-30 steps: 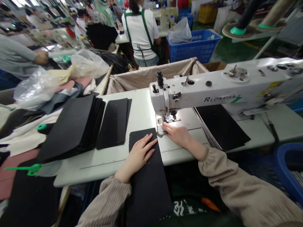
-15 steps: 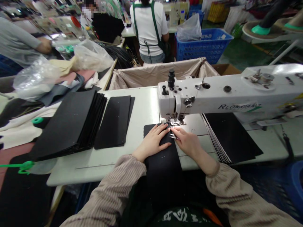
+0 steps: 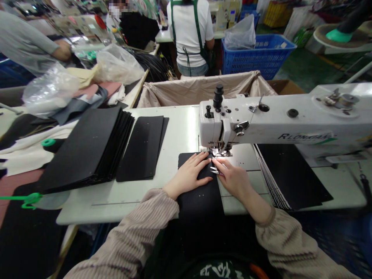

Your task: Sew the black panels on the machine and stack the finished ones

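Note:
A long black panel (image 3: 200, 201) lies under the needle area of the white sewing machine (image 3: 261, 120) and hangs over the table's front edge. My left hand (image 3: 190, 172) rests flat on it with the fingers spread. My right hand (image 3: 234, 178) is closed around small scissors (image 3: 215, 170), their blades pointing left over the panel. Its fingertips touch the panel's right edge, just in front of the presser foot (image 3: 222, 152).
A thick stack of black panels (image 3: 84, 143) and a thinner one (image 3: 142, 147) lie to the left. More panels (image 3: 293, 174) sit right, partly under the machine arm. Behind are a cloth-lined bin (image 3: 180, 91), a blue basket (image 3: 255, 56) and co-workers.
The whole view has shifted slightly, so the machine and right-hand stack appear further right. Both hands keep nearly the same place on the panel, and the scissors remain in my right hand.

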`<state>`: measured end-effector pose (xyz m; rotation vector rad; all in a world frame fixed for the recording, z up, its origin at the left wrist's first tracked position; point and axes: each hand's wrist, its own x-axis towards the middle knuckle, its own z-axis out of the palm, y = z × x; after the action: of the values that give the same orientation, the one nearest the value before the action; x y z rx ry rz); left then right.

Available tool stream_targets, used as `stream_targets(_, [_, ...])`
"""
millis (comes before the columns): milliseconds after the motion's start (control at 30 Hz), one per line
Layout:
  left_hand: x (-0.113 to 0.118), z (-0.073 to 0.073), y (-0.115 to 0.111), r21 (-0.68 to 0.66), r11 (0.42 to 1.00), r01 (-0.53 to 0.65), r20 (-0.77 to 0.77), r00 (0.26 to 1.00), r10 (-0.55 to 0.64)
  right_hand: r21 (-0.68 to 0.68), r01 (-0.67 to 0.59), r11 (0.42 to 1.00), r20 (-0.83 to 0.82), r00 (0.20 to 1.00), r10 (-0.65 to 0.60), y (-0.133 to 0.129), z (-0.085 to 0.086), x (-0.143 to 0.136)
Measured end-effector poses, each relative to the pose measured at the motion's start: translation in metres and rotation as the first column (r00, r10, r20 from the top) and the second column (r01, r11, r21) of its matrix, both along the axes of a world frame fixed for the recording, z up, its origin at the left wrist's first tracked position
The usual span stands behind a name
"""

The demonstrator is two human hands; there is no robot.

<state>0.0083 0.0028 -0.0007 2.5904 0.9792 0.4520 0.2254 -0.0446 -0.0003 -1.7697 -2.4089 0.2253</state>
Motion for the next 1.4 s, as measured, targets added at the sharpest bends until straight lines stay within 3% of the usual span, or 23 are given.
stream_targets(433, [0.0, -0.005, 0.001, -0.001, 1.0, -0.007, 0.006, 1.0, 0.007, -0.001, 0.003, 1.0, 0.007, 1.0, -0.003, 0.0, 0.001, -0.001])
stream_targets(1400, [-0.002, 0.005, 0.003, 0.023, 1.0, 0.005, 0.053, 0.999, -0.006, 0.035, 0.011, 0.999, -0.031, 0.999, -0.01, -0.001, -0.004, 0.0])
